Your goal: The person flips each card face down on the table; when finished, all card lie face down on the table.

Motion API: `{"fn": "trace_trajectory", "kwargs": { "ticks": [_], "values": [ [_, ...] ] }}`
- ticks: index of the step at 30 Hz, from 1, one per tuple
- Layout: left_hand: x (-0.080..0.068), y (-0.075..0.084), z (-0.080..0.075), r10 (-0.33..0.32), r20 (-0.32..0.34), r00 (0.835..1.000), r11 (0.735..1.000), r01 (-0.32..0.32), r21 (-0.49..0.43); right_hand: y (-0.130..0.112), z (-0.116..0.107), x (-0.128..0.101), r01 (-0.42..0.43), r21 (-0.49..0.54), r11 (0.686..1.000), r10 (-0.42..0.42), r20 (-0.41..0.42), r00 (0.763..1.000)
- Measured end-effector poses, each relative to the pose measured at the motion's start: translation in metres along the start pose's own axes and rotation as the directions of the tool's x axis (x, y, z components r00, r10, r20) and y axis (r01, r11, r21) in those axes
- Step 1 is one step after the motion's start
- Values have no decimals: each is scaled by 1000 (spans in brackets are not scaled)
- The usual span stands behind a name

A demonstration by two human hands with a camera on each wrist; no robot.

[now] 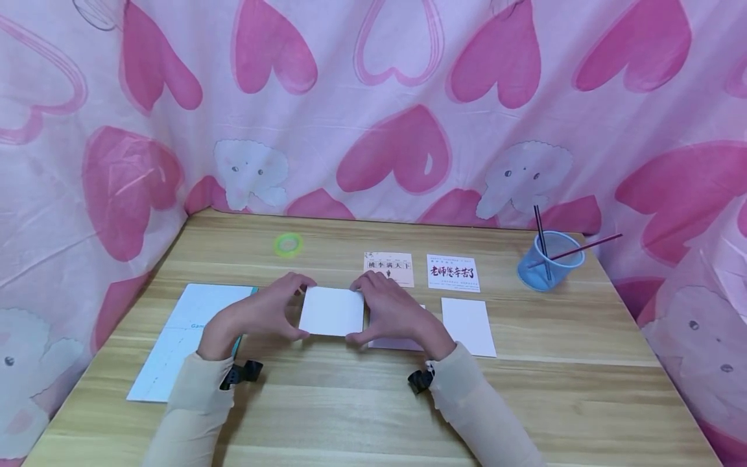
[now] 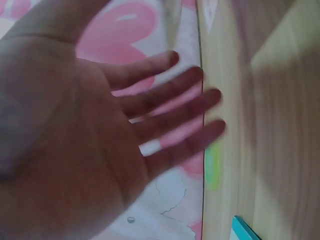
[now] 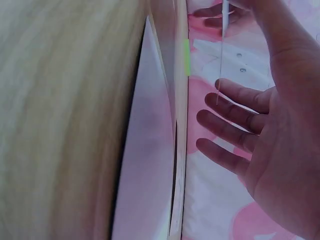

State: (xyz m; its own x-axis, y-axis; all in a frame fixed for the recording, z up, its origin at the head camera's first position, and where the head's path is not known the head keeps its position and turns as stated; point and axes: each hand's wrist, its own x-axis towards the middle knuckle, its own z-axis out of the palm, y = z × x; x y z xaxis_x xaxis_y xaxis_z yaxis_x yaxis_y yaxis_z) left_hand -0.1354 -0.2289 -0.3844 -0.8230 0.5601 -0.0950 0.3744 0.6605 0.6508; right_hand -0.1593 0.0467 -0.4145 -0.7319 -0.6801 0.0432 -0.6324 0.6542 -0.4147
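Observation:
A blank white card [image 1: 331,311] is held above the table between both hands. My left hand [image 1: 260,312] grips its left edge, fingers at the upper corner and thumb at the lower one. At the right edge my right hand [image 1: 399,313] grips it the same way. The right wrist view shows the card [image 3: 223,55] nearly edge-on, a thin white line. On the table, a pale card [image 1: 397,344] lies partly hidden beneath the right hand, and another white card [image 1: 469,327] lies to its right.
Two printed cards lie behind, a pinkish one [image 1: 403,275] and a white one [image 1: 453,273] with red characters. A light-blue booklet [image 1: 169,353] is at left. A green ring [image 1: 288,236] lies farther back; a blue pen cup [image 1: 532,271] stands at right. Heart-patterned curtains surround the table.

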Motion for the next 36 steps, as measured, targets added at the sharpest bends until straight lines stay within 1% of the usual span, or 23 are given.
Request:
{"fn": "trace_trajectory", "kwargs": {
  "ticks": [2, 5, 7, 10, 17, 25, 36],
  "values": [
    [1, 1, 4, -21, 11, 1000, 998, 20, 61, -2, 1, 0, 7, -43, 999, -6, 8, 1000],
    [2, 2, 9, -62, 14, 998, 985, 59, 162, -4, 5, 0, 22, -105, 994, -20, 22, 1000],
    [3, 3, 11, -88, 18, 996, 976, 83, 203, -4, 7, 0, 36, -143, 989, -30, 37, 999],
    [5, 4, 13, -124, 27, 992, 964, 114, 240, -5, 9, 0, 48, -187, 981, -38, 58, 998],
    [8, 8, 17, -184, 28, 983, 948, 170, 268, -7, 9, 0, 34, -212, 977, -18, 77, 997],
    [9, 8, 18, -207, 19, 978, 946, 195, 260, -7, 10, -1, 30, -197, 980, -12, 89, 996],
    [10, 6, 18, -230, 15, 973, 934, 217, 284, -6, 9, -2, 31, -184, 982, -11, 110, 994]
  ]
}}
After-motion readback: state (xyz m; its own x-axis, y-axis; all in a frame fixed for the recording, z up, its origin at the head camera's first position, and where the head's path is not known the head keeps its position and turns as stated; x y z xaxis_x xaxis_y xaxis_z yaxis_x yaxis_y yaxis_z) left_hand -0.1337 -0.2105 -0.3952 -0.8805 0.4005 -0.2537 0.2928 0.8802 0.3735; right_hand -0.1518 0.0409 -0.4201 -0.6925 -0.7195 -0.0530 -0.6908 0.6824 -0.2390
